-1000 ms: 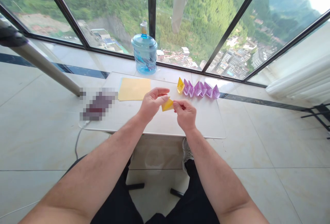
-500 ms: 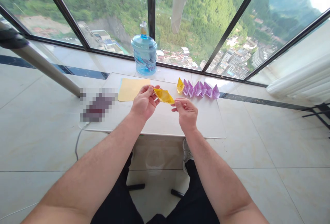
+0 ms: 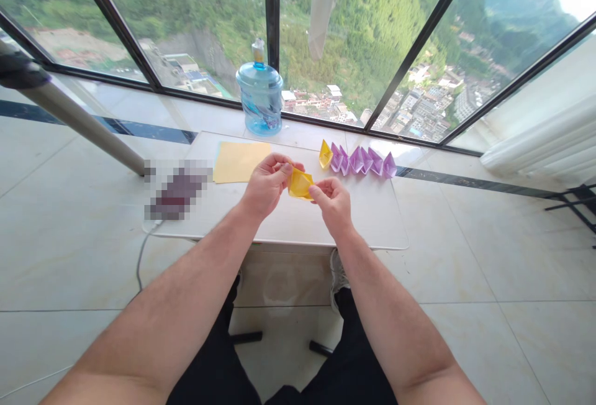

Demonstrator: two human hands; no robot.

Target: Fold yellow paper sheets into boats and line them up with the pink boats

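Note:
A small folded yellow paper piece (image 3: 299, 182) is held above the white table (image 3: 372, 218) between both hands. My left hand (image 3: 266, 184) pinches its left side with closed fingers. My right hand (image 3: 331, 203) pinches its right side, fingers curled. A row of folded paper shapes lies behind: one yellow (image 3: 325, 154) and several purple ones (image 3: 364, 161). A flat stack of yellow paper sheets (image 3: 241, 161) lies at the table's back left.
A blue water jug (image 3: 260, 95) stands on the sill behind the table, against large windows. A blurred dark object (image 3: 177, 192) lies on the table's left end, with a cable (image 3: 139, 256) hanging to the tiled floor. A pale pole (image 3: 74, 119) slants at the left.
The yellow piece was stretched out long between my hands half a second ago; now my hands have come together and it is pressed into a compact shape.

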